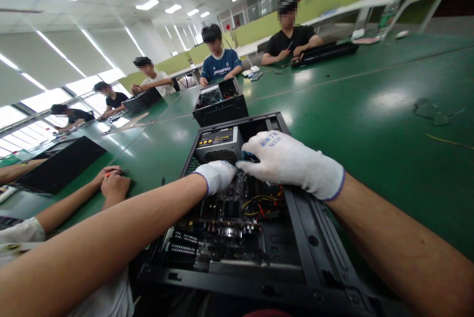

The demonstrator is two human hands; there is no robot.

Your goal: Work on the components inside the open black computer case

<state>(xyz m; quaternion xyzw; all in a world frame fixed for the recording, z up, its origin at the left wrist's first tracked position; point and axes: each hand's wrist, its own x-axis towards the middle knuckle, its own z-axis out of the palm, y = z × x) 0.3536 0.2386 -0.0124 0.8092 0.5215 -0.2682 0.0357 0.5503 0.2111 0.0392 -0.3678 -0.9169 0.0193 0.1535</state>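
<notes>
An open black computer case (pixel 307 238) lies in front of me, its inside facing up. At its far left corner sits a grey power supply (pixel 218 145) with a black and yellow label. Both my hands wear white gloves. My left hand (pixel 219 175) reaches in just below the power supply, over the circuit board (pixel 225 206), its fingers bent and their tips hidden. My right hand (pixel 272 159) is beside the power supply, thumb and fingers curled towards each other; what lies between them is too small to make out. Yellow and red wires (pixel 261 206) lie below my right hand.
Beyond my case, another open case (pixel 220 104) stands before a person in blue. A black case (pixel 61 164) and a neighbour's bare hands (pixel 114 183) are at the left. More people work along the green table (pixel 370 109); thin wires (pixel 439 112) lie right.
</notes>
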